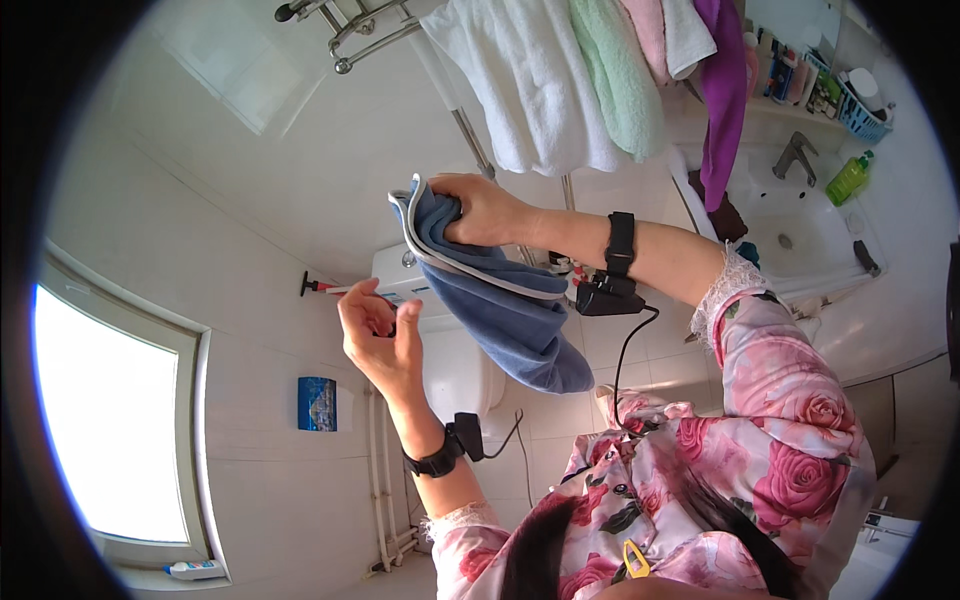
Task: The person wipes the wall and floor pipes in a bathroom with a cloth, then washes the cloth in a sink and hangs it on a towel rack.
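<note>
A blue towel with pale edging hangs in folds from my right hand, whose fingers are wrapped round its upper end. The bunched top of the cloth points up and left, and the rest droops down to the right. My left hand is raised to the left of the towel, apart from it. Its thumb stands away from the curled fingers, and I see nothing held in it. Each wrist wears a black strap with a small cabled device.
White, green, pink and purple towels hang from a metal rack above. A washbasin with a tap and green bottle is at right. A toilet stands below; a bright window is at left.
</note>
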The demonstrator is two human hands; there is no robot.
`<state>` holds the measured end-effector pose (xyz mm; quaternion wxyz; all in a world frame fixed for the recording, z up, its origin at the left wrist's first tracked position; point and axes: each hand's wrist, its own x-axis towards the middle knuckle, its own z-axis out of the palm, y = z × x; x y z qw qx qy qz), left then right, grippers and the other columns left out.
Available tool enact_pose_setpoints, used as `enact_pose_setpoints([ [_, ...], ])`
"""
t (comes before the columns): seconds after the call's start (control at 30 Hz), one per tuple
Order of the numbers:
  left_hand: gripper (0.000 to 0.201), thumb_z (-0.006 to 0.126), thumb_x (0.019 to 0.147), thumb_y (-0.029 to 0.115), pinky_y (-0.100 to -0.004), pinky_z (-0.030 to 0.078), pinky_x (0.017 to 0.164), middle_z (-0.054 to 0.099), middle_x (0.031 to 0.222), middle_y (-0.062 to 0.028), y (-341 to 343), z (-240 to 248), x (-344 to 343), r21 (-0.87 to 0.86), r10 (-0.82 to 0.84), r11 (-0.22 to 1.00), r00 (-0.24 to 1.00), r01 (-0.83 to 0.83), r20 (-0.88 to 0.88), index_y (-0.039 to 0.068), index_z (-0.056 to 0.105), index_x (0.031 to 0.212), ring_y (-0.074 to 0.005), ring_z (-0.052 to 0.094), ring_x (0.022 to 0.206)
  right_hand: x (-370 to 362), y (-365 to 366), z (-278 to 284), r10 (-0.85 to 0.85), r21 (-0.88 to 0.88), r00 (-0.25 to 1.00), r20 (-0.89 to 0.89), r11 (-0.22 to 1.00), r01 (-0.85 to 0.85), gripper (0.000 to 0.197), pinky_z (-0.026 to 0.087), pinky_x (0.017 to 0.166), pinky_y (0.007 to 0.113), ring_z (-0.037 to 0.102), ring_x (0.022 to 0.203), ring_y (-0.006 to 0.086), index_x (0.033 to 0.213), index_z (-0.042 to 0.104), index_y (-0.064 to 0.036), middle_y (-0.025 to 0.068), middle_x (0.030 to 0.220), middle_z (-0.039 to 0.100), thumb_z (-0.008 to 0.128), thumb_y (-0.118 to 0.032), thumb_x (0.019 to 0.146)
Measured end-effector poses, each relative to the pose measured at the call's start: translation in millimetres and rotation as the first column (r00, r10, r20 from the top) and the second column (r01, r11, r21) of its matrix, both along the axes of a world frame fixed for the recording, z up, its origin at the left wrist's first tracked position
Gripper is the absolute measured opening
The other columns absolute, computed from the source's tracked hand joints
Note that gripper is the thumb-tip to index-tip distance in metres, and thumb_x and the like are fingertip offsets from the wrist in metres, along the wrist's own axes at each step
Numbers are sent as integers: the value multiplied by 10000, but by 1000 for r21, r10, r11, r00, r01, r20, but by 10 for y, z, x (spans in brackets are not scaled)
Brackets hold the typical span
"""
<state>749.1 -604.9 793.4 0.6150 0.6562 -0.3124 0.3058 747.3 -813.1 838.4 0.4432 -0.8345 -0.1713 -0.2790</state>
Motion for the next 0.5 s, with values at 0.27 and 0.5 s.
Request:
enact_pose_setpoints([
  [0.27, 300, 659, 819, 286, -374, 467, 479, 566, 517, -119, 45, -454, 176, 372, 513, 776, 853, -509, 95, 2, 594, 892, -292, 621, 507, -99, 281, 591, -118, -101, 958, 262, 984, 149, 237, 509, 727, 396, 623, 746, 347, 845, 686, -48, 147, 797, 665, 650, -184, 654],
  [0.5, 253, 497, 901, -2, -191, 435, 619, 605, 810, -30, 191, 698, 812, -236, -177, 956, 984, 172, -2, -41, 587, 1135, -76, 568, 730, 209, 48, 1117, -175, 138, 796, 580, 984, 115, 275, 532, 685, 375, 654, 757, 280, 1067, 603, 17, 145, 937, 653, 599, -29, 796],
])
